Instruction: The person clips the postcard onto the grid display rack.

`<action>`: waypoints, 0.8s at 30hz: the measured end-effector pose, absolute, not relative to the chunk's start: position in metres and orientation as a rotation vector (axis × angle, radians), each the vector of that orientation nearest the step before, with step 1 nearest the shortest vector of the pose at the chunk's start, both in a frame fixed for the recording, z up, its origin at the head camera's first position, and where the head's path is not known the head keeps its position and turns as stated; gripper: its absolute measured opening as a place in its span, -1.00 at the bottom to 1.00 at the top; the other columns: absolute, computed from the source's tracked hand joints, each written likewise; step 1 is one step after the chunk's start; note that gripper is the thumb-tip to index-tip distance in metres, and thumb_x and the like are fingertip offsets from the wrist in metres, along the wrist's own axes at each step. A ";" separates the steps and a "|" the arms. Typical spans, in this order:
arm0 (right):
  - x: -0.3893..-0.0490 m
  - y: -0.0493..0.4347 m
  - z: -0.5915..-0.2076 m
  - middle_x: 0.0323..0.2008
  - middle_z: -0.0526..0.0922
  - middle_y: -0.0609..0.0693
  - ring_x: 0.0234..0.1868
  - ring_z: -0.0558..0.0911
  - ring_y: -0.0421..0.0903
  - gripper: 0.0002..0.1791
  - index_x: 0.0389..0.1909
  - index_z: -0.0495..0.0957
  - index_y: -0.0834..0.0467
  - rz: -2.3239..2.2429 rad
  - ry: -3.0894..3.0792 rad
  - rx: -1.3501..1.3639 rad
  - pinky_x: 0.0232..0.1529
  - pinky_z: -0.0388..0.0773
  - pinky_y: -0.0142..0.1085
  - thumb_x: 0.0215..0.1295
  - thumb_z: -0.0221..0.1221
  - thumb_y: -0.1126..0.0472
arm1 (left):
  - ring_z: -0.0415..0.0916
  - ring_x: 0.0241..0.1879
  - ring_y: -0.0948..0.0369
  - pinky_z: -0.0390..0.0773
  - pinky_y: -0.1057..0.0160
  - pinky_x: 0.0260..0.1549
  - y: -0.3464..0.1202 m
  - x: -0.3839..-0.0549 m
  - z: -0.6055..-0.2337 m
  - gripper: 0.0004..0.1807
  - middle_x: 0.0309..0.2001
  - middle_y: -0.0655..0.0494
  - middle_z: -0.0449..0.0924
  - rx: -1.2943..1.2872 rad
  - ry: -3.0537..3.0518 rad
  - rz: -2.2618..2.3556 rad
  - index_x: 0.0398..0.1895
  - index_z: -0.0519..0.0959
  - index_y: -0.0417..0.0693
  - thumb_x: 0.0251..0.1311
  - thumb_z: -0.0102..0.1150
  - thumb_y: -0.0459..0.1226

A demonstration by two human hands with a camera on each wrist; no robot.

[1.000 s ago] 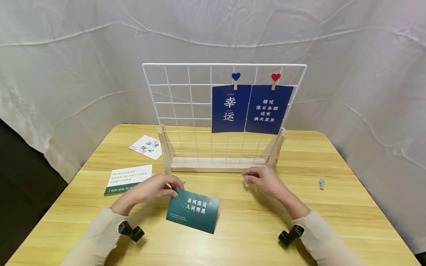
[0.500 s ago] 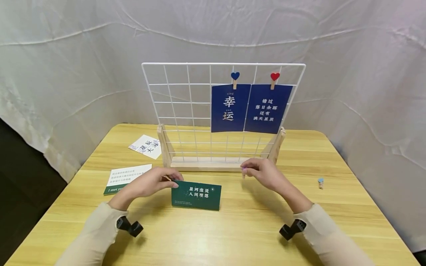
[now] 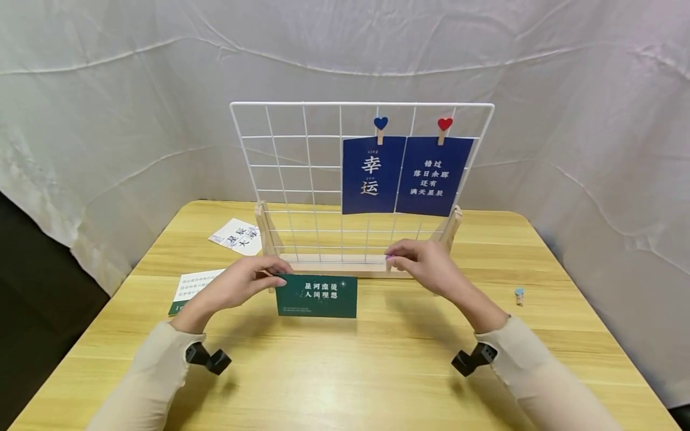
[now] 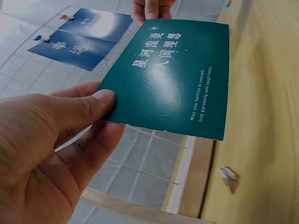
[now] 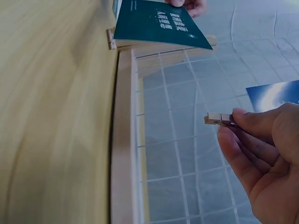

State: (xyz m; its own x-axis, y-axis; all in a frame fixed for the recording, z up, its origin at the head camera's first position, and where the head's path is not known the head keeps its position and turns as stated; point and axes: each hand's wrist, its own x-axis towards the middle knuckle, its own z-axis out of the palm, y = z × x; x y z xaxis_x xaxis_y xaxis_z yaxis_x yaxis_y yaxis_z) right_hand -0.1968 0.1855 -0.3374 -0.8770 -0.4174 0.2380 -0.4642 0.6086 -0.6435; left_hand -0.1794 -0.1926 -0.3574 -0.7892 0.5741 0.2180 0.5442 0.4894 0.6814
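My left hand [image 3: 242, 284] pinches a dark green postcard [image 3: 317, 297] with white lettering by its upper left corner. In the left wrist view the thumb lies on the printed face and the fingers go behind. The postcard stands upright above the table, before the base of the white wire grid rack [image 3: 323, 181]. To its right, my right hand [image 3: 428, 266] pinches a small wooden clothespin [image 5: 216, 118] between thumb and forefinger, its tip pointing away from the fingers. A bit of purple shows at the fingertips in the head view.
Two navy postcards [image 3: 374, 197] hang on the rack from heart-topped clothespins [image 3: 380, 136]. Left on the table [image 3: 345, 389] lie a white card [image 3: 237, 237] and a white-and-green card [image 3: 188, 287]. A blue-topped clothespin [image 3: 520, 296] lies right; another clothespin [image 4: 228, 178] lies near the rack base.
The left hand has raised the green postcard from a slant to upright and brought it toward the rack. The right hand has moved forward and slightly left with its clothespin.
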 end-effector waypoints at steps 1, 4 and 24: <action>-0.197 0.184 -0.335 -0.26 0.73 -0.08 -0.32 0.67 -0.18 -0.85 -0.15 0.71 0.09 1.119 -2.751 0.765 -0.35 0.64 -0.31 0.34 0.25 0.16 | 0.57 -0.19 0.23 0.63 0.21 -0.21 -0.192 -0.180 -0.355 -0.80 -0.16 0.21 0.63 0.999 2.685 1.213 -0.05 0.64 0.01 0.29 0.22 -0.34; -0.198 0.180 -0.326 -0.28 0.73 -0.09 -0.34 0.67 -0.19 -0.85 -0.16 0.71 0.09 1.087 -2.727 0.790 -0.39 0.62 -0.31 0.34 0.25 0.15 | 0.57 -0.16 0.23 0.63 0.21 -0.20 -0.192 -0.181 -0.349 -0.78 -0.12 0.19 0.63 0.984 2.717 1.229 -0.04 0.64 0.01 0.29 0.22 -0.36; -0.201 0.156 -0.282 -0.26 0.73 -0.08 -0.36 0.65 -0.16 -0.81 -0.09 0.71 0.10 1.026 -2.640 0.860 -0.44 0.55 -0.28 0.36 0.23 0.16 | 0.58 -0.21 0.22 0.63 0.32 -0.26 -0.195 -0.193 -0.324 -0.78 -0.05 0.05 0.64 1.039 2.870 1.366 -0.05 0.64 -0.11 0.26 0.21 -0.44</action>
State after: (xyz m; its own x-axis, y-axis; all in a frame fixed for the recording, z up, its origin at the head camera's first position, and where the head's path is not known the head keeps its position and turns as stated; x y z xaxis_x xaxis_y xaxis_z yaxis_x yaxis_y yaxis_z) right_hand -0.2009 0.1557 -0.2821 -0.8163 -0.4510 0.3609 -0.5764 0.5942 -0.5610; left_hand -0.1927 -0.1946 -0.3239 -0.7884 0.4458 0.4240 0.6102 0.4784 0.6315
